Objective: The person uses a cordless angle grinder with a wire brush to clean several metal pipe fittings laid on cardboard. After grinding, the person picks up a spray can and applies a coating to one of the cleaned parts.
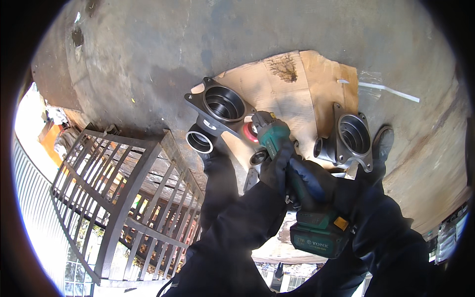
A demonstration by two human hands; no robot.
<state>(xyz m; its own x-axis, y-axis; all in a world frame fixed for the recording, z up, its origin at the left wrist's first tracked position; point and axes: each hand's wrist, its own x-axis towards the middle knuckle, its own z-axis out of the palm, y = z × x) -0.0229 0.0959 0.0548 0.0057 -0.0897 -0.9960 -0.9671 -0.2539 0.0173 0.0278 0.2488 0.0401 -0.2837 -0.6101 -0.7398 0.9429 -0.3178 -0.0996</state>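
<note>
Head view: your left hand and right hand grip the grinder, disc beside the left casting; work appears underway, remainder indeterminable.

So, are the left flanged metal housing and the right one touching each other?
Apart. The head view shows bare cardboard and the green grinder between left housing and right housing.
</note>
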